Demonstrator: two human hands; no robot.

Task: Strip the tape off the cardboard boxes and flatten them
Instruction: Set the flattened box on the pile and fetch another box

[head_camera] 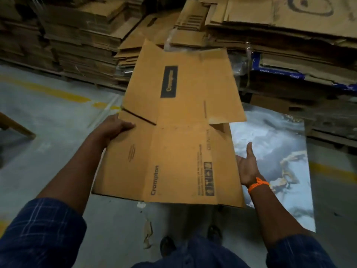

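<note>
A flattened brown cardboard box (179,132) printed "Crompton" is held out flat in front of me, its flaps spread toward the stacks. My left hand (114,128) grips its left edge, thumb on top. My right hand (247,167), with an orange band at the wrist, is at the box's right edge with the thumb pointing up; its fingers are hidden under the cardboard. A strip of clear tape (168,43) hangs near the far flap.
Tall stacks of flattened cardboard (81,35) on pallets fill the back, more at the right (289,35). A marbled blue-grey sheet (274,147) lies on the concrete floor at right. Cardboard scraps (147,233) lie by my feet. Yellow floor lines (48,91) run left.
</note>
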